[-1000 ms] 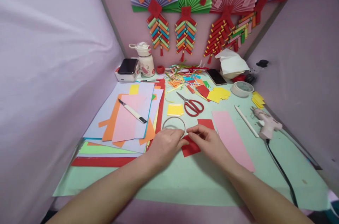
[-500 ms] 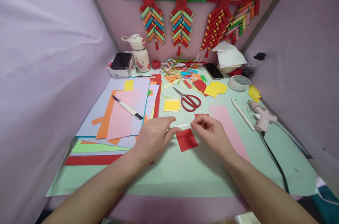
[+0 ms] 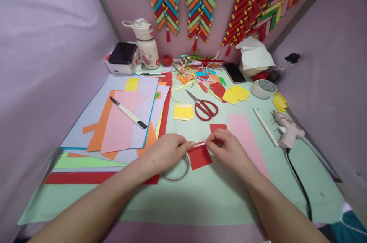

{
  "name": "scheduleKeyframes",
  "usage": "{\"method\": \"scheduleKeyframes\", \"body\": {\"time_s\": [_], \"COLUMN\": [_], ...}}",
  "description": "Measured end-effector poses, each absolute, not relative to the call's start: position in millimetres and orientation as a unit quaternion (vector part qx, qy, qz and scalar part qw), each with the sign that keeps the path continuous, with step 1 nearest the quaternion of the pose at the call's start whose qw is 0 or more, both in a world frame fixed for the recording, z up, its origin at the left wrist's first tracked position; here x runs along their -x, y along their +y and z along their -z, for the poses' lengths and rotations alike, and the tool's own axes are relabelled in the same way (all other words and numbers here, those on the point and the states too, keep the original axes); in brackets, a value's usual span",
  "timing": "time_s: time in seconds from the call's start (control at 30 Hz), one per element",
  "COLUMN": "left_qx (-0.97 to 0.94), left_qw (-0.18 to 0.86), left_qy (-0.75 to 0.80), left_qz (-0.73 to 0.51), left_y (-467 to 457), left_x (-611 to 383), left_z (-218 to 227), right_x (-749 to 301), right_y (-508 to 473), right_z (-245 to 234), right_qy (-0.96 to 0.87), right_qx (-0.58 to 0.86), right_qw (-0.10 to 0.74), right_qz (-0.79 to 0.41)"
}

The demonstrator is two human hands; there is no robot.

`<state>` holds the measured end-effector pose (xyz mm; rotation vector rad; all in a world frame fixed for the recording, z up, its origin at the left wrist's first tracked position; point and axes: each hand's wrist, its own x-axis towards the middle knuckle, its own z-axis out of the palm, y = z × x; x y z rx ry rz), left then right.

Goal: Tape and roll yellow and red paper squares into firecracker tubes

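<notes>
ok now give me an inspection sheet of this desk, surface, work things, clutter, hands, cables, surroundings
Surface: pale green table cover; small mark near the front right.
Work things: white strip at the far edge of a red square; tape ring partly hidden by the left hand.
Clutter: paper scraps heaped at the back; craft knife on stacked paper; scissors lying flat.
Hands: left hand at the strip's left end; right hand pinching its right end.
Cables: black cable from the glue gun toward the front edge.
Surroundings: lilac cloth at the sides; firecracker-shaped decorations on the back wall.
</notes>
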<state>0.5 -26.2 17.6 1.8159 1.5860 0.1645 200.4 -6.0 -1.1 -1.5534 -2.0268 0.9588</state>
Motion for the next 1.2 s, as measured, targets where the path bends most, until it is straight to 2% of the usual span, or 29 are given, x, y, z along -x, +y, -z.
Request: {"method": "scheduleKeyframes", "body": {"time_s": [0.53,1.2], "left_qx": [-0.692,-0.717], "left_qw": [0.309,0.259], "left_qy": [0.652,0.647], "left_qz": [-0.016,-0.015], "left_y": [-27,-23], "left_x": [-7,-9], "left_z": [-6,-4], "right_x": [-194,-190], "right_y": [-6,-6], "right_z": [14,19], "right_qy": [-0.755,-0.76], "right_qx": [0.571,0.579], "right_qw": [0.15,0.137], "right_qz": [-0.285,-0.259]}}
